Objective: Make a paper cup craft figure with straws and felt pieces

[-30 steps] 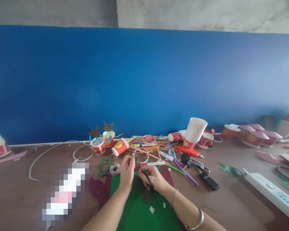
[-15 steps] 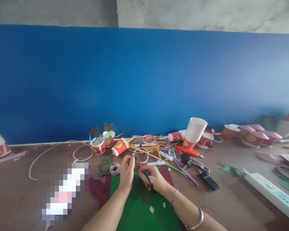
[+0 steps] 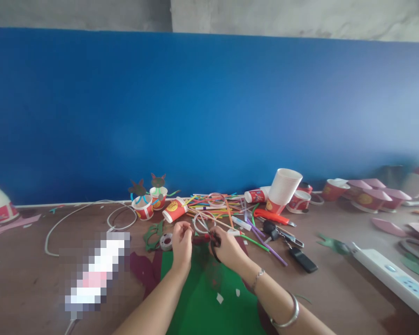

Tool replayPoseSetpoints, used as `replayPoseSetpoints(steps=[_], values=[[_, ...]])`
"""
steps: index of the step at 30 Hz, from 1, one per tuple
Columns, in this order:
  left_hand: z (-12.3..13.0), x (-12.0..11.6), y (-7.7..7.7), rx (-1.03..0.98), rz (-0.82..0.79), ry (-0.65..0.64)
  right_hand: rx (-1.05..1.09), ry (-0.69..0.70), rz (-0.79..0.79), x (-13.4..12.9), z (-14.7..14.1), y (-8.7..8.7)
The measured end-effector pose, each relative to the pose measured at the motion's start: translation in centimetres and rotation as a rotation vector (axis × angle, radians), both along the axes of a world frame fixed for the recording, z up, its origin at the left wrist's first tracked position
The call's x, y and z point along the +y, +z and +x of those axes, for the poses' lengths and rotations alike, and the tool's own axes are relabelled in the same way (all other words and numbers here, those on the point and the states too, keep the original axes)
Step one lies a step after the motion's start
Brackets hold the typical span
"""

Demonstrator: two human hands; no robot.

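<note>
My right hand (image 3: 226, 245) grips a pair of black-handled scissors (image 3: 215, 253), whose blades hardly show from this angle. To its left, my left hand (image 3: 182, 246) has thumb and fingertips pinched together; whatever they hold is too small to make out. A gap separates the two hands. Both are above green paper (image 3: 199, 302), which lies over dark red paper (image 3: 142, 272). Small white scraps (image 3: 219, 298) are scattered on the green sheet. By my left hand are a roll of tape (image 3: 165, 241) and a green paper cutout (image 3: 152, 236).
Behind my hands lies a pile of coloured sticks (image 3: 226, 204). Paper cups with cat faces (image 3: 143, 207) stand at the left, stacked cups (image 3: 283, 190) at the right. An orange cutter (image 3: 272, 217), keys (image 3: 302, 258) and a power strip (image 3: 394, 274) lie rightward; a blurred-out phone-like object (image 3: 97, 274) leftward.
My right hand has moved slightly right and up with the scissors, so the blades no longer reach my left fingertips. My left hand stays pinched, a little higher. The view has tilted slightly.
</note>
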State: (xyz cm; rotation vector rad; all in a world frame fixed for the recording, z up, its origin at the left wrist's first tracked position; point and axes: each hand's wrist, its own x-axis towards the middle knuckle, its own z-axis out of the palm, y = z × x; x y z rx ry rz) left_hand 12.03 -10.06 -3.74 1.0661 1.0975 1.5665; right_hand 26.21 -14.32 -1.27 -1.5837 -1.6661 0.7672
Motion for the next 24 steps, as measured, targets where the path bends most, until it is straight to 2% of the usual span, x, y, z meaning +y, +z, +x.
replayPoseSetpoints(steps=[3, 7, 10, 13, 16, 20, 22, 24], values=[[0.0, 0.2, -0.3, 0.008, -0.021, 0.006, -0.242, 0.021, -0.057, -0.6, 0.0, 1.0], [-0.1, 0.3, -0.5, 0.012, -0.027, 0.015, -0.456, 0.066, -0.110, -1.7, -0.3, 2.2], [-0.1, 0.2, -0.4, 0.008, -0.024, 0.016, -0.509, 0.099, -0.146, -2.3, -0.6, 2.5], [0.0, 0.2, -0.3, 0.009, -0.024, 0.005, -0.462, 0.109, -0.167, -2.3, -0.4, 2.4], [0.0, 0.2, -0.3, 0.007, -0.031, 0.001, -0.304, 0.113, -0.144, -1.7, 0.1, 2.4], [0.1, 0.0, 0.1, -0.004, -0.032, 0.000, 0.235, 0.087, -0.283, -0.4, 0.8, 2.9], [0.2, -0.3, 0.5, -0.007, -0.028, -0.032, 0.490, -0.001, -0.162, 0.0, 0.8, 3.4], [0.3, -0.7, 0.9, -0.007, -0.020, -0.092, 0.650, -0.116, 0.048, 0.2, 0.8, 3.7]])
